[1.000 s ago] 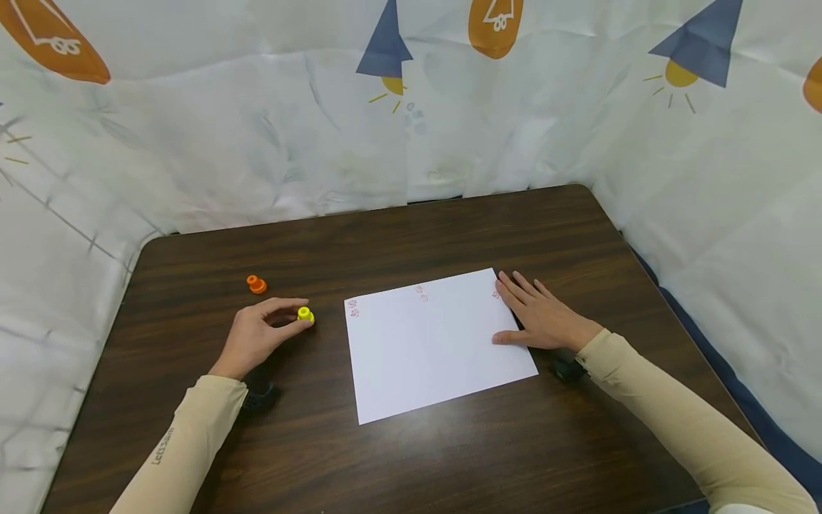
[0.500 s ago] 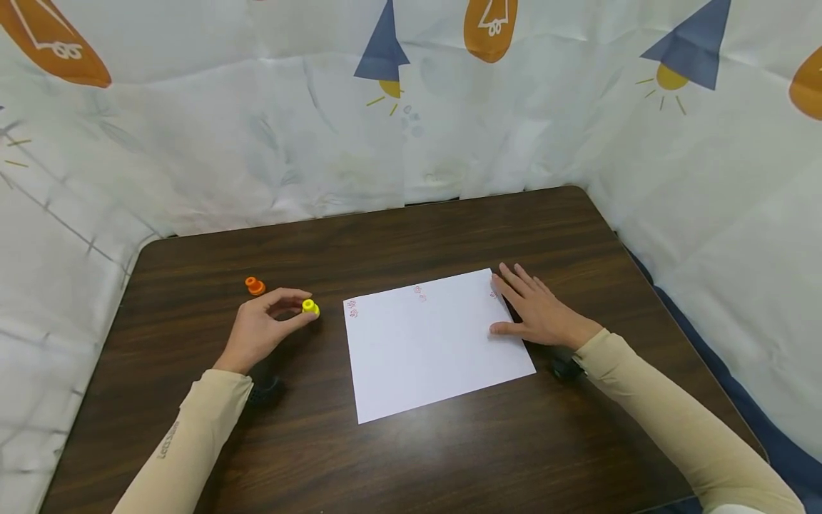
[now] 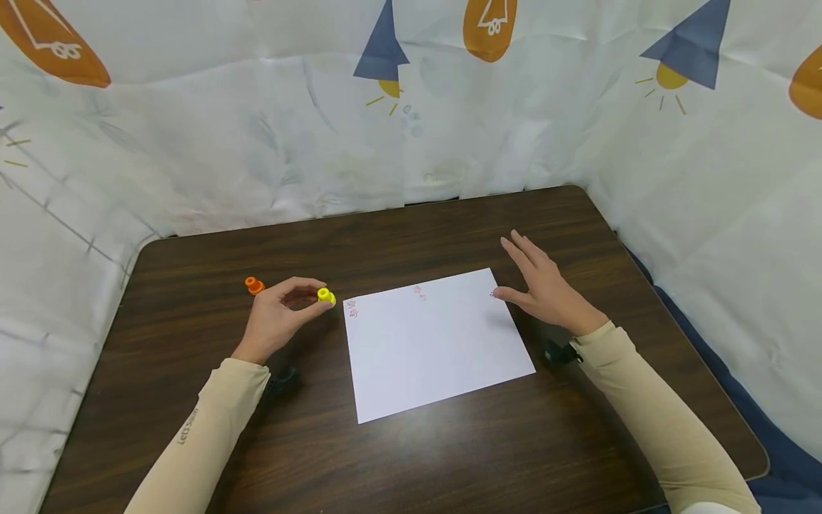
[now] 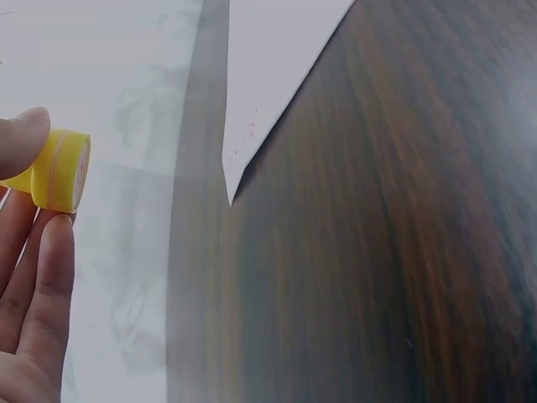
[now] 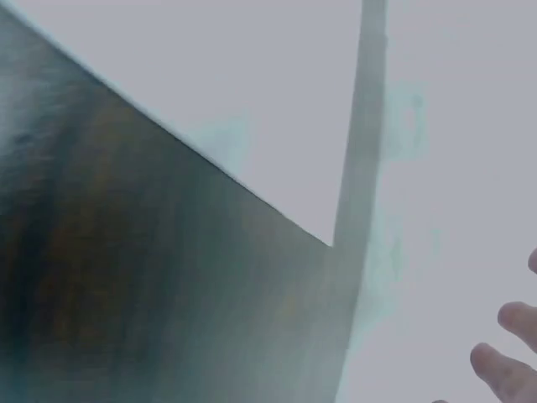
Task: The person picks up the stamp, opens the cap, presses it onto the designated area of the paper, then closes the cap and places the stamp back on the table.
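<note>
Left hand (image 3: 275, 321) pinches yellow stamp (image 3: 326, 296), moved nearer the 10 o'clock corner of the paper (image 3: 437, 350), while right hand (image 3: 549, 291), fingers extended, has lifted at 2 o'clock, apparently leaving it unheld.

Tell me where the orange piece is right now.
In the head view, the orange piece is on the left side of the table, appearing just left of the left hand, which pinches the yellow piece; the paper lies farther right.
</note>
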### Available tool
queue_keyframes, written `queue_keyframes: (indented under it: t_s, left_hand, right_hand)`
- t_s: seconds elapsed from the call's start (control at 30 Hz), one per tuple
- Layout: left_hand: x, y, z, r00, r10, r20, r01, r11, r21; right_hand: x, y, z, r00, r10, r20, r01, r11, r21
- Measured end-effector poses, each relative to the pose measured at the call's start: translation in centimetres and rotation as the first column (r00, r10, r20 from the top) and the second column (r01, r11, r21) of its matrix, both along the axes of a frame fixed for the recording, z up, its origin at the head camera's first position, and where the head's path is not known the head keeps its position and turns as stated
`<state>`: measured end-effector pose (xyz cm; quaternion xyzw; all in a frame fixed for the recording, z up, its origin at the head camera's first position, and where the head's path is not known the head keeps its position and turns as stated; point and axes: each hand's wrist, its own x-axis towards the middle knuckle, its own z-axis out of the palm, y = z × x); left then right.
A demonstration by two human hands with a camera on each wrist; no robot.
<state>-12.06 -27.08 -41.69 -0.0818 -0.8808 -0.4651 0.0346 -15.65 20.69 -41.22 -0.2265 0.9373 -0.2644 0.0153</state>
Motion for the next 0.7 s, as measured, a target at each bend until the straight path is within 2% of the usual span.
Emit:
queue_keyframes:
  t_s: [0.23, 0.37, 0.53, 0.63, 0.7]
  left_hand:
    - [-0.3, 0.8, 0.3, 1.000, 0.012, -0.011, -0.012, 0.999, 0.050]
    - [-0.5, 1.4, 0.5, 0.999, 0.017, -0.028, -0.013, 0.991, 0.134]
    - [-0.9, 2.5, 1.1, 0.998, 0.025, -0.061, -0.010, 0.972, 0.236]
    - [-1.2, 3.3, 1.4, 0.995, 0.049, -0.081, -0.023, 0.955, 0.295]
    - [-1.4, 3.7, 1.6, 0.994, 0.063, -0.086, -0.029, 0.936, 0.352]
  right_hand:
    - [-0.1, -0.2, 0.8, 0.997, -0.077, 0.004, 0.077, 0.989, -0.125]
    - [-0.2, -0.9, 1.1, 0.992, -0.102, -0.078, 0.081, 0.968, -0.239]
    - [-0.6, -2.1, 1.5, 0.977, -0.124, -0.176, 0.039, 0.904, -0.425]
    - [-0.8, -2.8, 1.8, 0.974, -0.139, -0.178, 0.029, 0.860, -0.510]
    - [-0.9, -3.2, 1.9, 0.976, -0.140, -0.167, 0.025, 0.832, -0.554]
